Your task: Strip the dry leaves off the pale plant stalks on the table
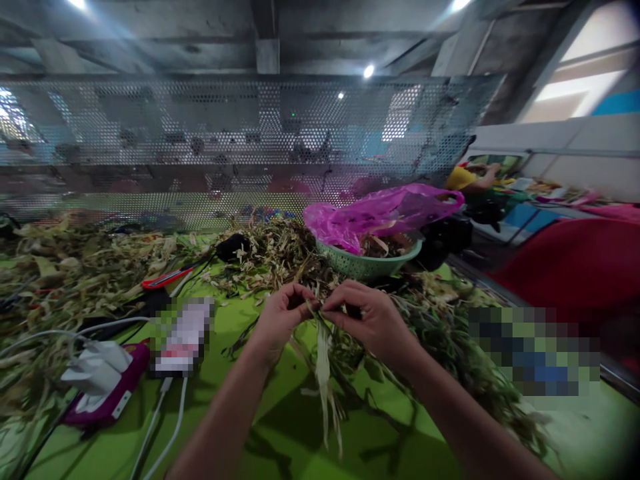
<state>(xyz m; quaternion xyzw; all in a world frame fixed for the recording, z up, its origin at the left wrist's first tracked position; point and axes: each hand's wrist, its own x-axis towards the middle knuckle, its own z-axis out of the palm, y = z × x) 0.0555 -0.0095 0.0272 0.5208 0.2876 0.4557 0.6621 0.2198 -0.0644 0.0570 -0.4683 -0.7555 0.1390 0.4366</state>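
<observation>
Both of my hands meet over the green tabletop (280, 413), pinching one bundle of pale dried plant strips (324, 373). My left hand (286, 317) is closed on its upper end from the left. From the right, the thumb and forefinger of my right hand (367, 317) close on the same end. The loose ends of the strips hang down toward me. Just beyond my fingers lies a heap of dried plant strips (280, 250), and greener strips (440, 347) spread to the right of my right hand.
Behind the heap stands a green basket (365, 267) with a pink plastic bag (385, 210) over it. At left are a red utility knife (167, 277), a phone (185, 337) with cables and a purple power strip (107, 393). A perforated metal screen (225, 147) closes the back; a red chair (575, 267) is right.
</observation>
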